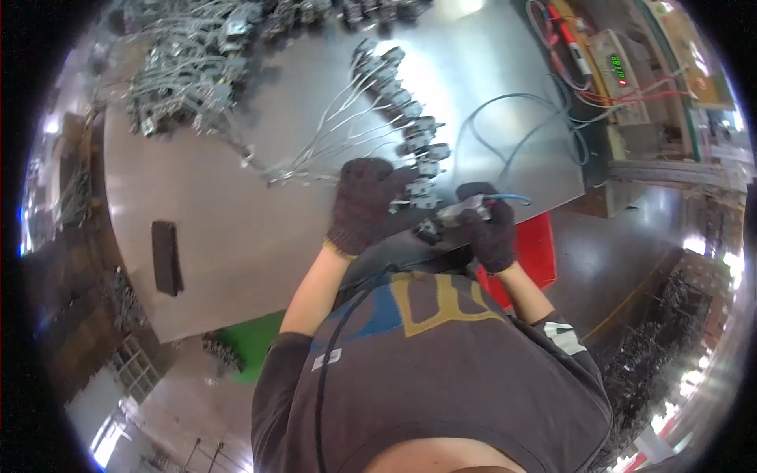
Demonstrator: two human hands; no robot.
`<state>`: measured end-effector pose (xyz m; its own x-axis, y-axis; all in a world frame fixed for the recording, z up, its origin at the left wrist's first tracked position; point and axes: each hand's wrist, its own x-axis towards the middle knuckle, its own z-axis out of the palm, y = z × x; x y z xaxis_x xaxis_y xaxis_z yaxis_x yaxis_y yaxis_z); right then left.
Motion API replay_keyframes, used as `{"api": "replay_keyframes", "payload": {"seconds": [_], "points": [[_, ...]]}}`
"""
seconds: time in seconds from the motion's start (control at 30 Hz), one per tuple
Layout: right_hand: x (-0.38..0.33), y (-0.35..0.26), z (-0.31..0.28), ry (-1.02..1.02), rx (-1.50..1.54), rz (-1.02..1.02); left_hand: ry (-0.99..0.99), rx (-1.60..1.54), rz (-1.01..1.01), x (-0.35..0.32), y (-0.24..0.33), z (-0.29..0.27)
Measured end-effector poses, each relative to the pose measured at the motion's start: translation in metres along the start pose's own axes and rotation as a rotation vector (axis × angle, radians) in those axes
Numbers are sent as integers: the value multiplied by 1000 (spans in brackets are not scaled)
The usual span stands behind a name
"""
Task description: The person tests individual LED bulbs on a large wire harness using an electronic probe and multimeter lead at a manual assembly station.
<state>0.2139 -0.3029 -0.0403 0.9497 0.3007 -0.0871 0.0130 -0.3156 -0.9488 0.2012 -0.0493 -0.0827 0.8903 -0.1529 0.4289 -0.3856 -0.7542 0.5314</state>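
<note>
Pinching pale plastic block point(460, 210) in dark-gloved right hand point(492, 230), just right of outward-running grey connector row point(430, 151) nearer dark-gloved left hand point(363, 201); cannot tell its fingers' closure.

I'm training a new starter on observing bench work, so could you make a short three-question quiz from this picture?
1. True or false: the left hand and the right hand both wear dark gloves.

2. Where does the flat dark block lie?
A) On the floor
B) On the metal table, toward its left side
C) Among the white wires

3. Fill in the missing word: the pale piece is held in the person's ____ hand.

Key: 1. True. 2. B. 3. Right.
</note>
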Motion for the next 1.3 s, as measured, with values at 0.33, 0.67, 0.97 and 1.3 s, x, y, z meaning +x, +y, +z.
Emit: {"api": "replay_keyframes", "payload": {"seconds": [0.33,0.67,0.97,1.3], "points": [[5,18,-2,15,-126,-48,16,39,-21,2,3,4],[-1,18,-2,-15,39,-62,29,34,-18,-1,5,5],[4,-2,-2,-51,6,-67,38,36,-17,5,4,1],[4,12,-6,-91,-29,-24,38,0,1,3,5,-1]]}}
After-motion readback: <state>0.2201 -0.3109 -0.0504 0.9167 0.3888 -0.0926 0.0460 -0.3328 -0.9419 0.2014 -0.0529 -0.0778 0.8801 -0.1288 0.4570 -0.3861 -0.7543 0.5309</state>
